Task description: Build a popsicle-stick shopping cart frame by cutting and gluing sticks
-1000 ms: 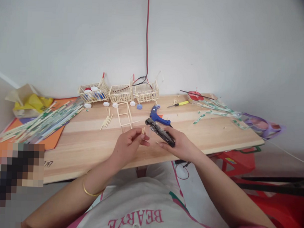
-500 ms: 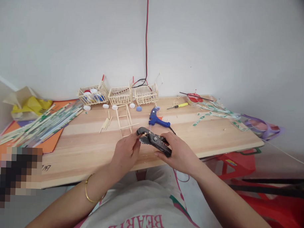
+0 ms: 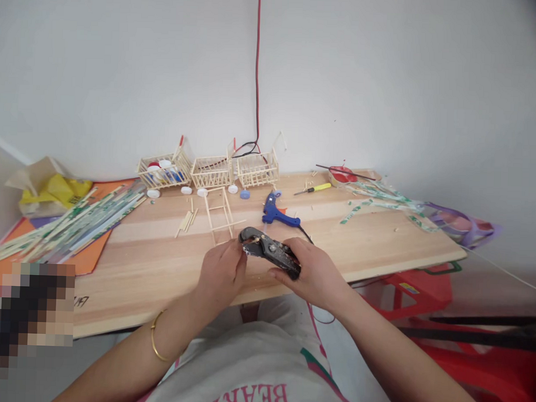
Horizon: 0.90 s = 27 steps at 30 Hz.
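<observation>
My right hand [image 3: 312,273] grips the handles of black cutting pliers [image 3: 268,251] above the near edge of the wooden board [image 3: 169,262]. My left hand [image 3: 224,273] is pinched at the pliers' jaws, its fingertips pressed against them; the short wooden stick it held a moment ago is hidden behind the fingers. A ladder-like stick frame [image 3: 219,211] lies on the board just beyond my hands. A blue glue gun [image 3: 278,213] rests behind the pliers.
Three stick baskets [image 3: 210,168] stand at the board's back by the wall, with bottle caps [image 3: 193,191] before them. Wrapped stick bundles [image 3: 69,220] lie on orange paper at left. A yellow screwdriver [image 3: 315,189], red tape roll [image 3: 343,173] and red stools [image 3: 417,288] are at right.
My right hand brought the pliers' jaws over to my left hand's fingertips and the short stick. Both hands then sank slightly toward the board's near edge.
</observation>
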Motion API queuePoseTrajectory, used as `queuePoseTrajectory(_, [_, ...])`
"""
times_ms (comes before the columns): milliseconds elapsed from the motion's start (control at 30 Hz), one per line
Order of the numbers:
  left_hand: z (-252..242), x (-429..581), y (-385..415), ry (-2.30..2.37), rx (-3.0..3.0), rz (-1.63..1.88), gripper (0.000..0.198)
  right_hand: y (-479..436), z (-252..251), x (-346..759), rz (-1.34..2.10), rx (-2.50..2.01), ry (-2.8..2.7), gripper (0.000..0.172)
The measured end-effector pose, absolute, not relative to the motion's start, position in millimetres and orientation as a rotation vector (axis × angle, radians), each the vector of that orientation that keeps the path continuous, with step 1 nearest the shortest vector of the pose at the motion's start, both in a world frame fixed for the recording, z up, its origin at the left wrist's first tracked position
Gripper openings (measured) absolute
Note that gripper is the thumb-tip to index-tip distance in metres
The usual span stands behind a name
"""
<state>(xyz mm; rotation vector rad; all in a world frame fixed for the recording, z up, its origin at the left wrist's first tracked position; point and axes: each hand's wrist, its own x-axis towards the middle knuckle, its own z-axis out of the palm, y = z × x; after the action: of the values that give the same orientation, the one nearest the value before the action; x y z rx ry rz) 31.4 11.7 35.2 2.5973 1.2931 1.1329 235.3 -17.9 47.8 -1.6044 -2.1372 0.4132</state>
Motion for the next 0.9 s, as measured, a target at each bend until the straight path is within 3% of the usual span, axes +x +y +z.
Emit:
queuePoseTrajectory(333, [32, 30, 16, 1.217, 2.619, 1.173, 0.022, -8, 38, 237, 0.249, -1.568, -2.284, 0.045])
queuePoseTrajectory(900, [23, 35, 22, 1.197, 2.704, 1.221, 0.016, 0, 35, 240, 0.226, -1.641, -2.424, 0.034])
